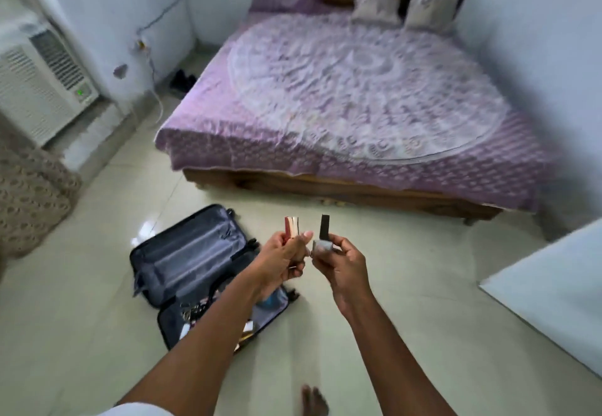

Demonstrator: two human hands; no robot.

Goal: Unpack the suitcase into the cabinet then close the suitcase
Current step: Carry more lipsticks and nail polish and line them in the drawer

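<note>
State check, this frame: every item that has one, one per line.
suitcase: open flat on the floor, small items in the near half
left hand: grips red and gold tubes
right hand: pinches dark-capped bottle, upright
air conditioner: green light lit

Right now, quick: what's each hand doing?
Left hand: closed around small red and gold tubes.
Right hand: pinching a small bottle with a dark cap.
Both are raised above the open suitcase.
</note>
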